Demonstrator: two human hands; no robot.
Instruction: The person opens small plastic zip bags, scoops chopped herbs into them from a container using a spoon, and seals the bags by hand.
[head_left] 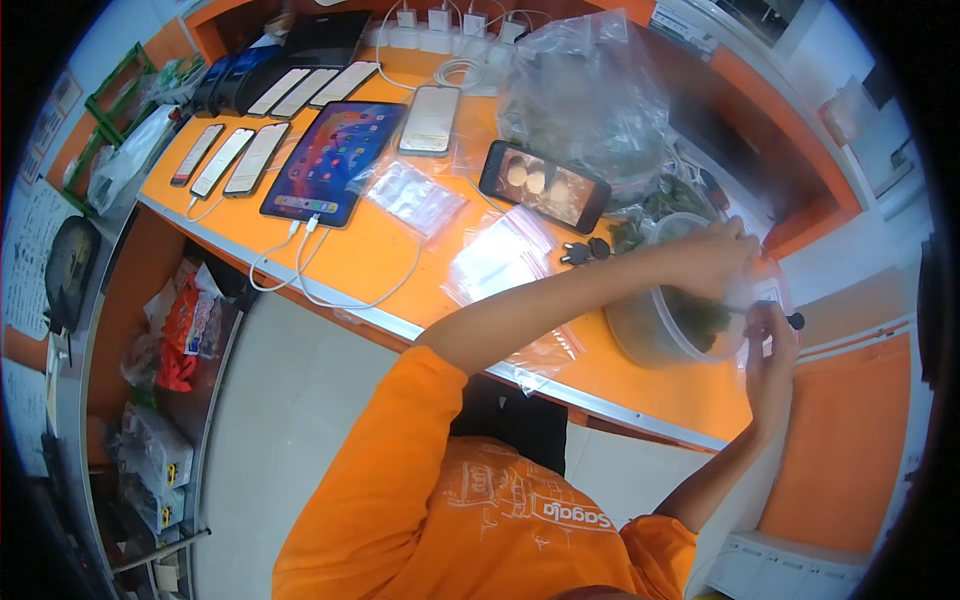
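Note:
A translucent plastic tub [640,325] with dark green leaves [697,318] in it stands at the right end of the orange counter. My left hand [712,262] reaches across the tub's top, fingers curled and slightly blurred; what they hold is hidden. Just beyond the tub's right side is my right hand [772,335], its fingers pinched together around something too small to name. Clear plastic shows faintly beside both hands. Behind the tub sits a large clear plastic bag [580,95], with more green leaves [675,198] near it.
Small clear zip bags [500,250] lie left of the tub, near black-headed keys [585,251]. A phone playing a picture [545,187], a tablet [330,165] and several more phones [430,120] cover the counter. White charging cables [370,300] hang over the front edge.

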